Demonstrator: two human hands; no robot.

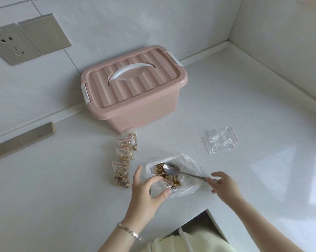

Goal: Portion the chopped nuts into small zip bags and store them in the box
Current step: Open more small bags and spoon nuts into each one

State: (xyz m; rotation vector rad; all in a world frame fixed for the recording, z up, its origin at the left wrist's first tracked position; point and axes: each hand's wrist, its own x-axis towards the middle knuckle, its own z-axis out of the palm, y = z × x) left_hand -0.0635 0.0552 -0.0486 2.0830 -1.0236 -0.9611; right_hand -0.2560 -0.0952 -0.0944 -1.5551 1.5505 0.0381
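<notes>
The chopped nuts (164,175) sit in a loose plastic bag (188,186) on the desk (253,99), the left hand (146,193) pinching a small zip bag (160,185) open and the right hand (224,186) pinching the spoon (171,169), so a steady scoop into that bag seems next.

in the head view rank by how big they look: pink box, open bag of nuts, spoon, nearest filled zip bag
1. pink box
2. open bag of nuts
3. spoon and nearest filled zip bag: too close to rank; spoon longer, bag wider

No readable text, label, brand or number on anything.
</notes>
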